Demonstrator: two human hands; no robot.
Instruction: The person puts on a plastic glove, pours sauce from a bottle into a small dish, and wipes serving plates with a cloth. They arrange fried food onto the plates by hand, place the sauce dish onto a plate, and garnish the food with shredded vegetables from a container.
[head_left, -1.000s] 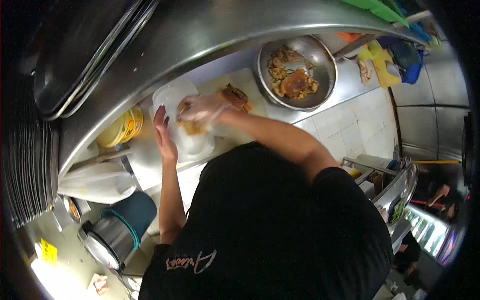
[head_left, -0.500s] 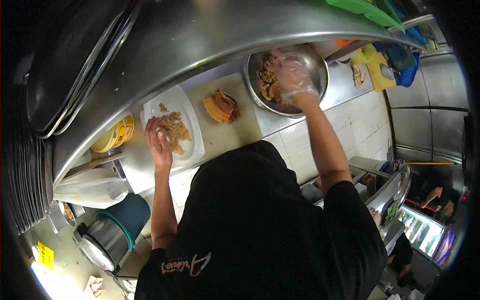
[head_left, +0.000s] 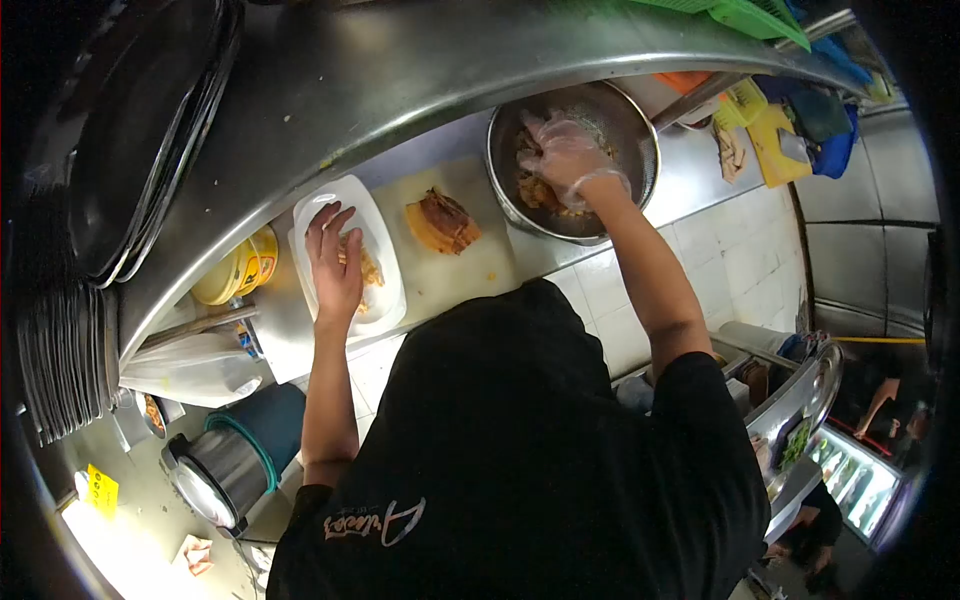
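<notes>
My right hand (head_left: pixel 570 155), in a clear plastic glove, is down inside a round metal bowl (head_left: pixel 655 165). Its fingers curl into brown chopped food that looks like meat (head_left: pixel 540 190); the fingertips are partly hidden. Over a white rectangular tray (head_left: pixel 388 215) is my bare left hand (head_left: pixel 335 262), fingers spread, holding nothing. Whether it touches the tray I cannot tell. Light brown food pieces (head_left: pixel 371 270) in the tray are partly covered by that hand. Between tray and bowl, a browned slab of meat (head_left: pixel 442 222) lies on a pale cutting board (head_left: pixel 465 280).
A steel shelf (head_left: pixel 400 70) overhangs the counter's back edge. Left of the tray stands a yellow tub (head_left: pixel 245 268). A brown cloth (head_left: pixel 729 153) and a yellow board (head_left: pixel 770 145) are on the right. A steel pot (head_left: pixel 215 480) stands lower left. Other people are at far right.
My left hand has moved up and inward over the tray, covering more of its food. My right hand has shifted slightly left and lower within the bowl, and is less blurred.
</notes>
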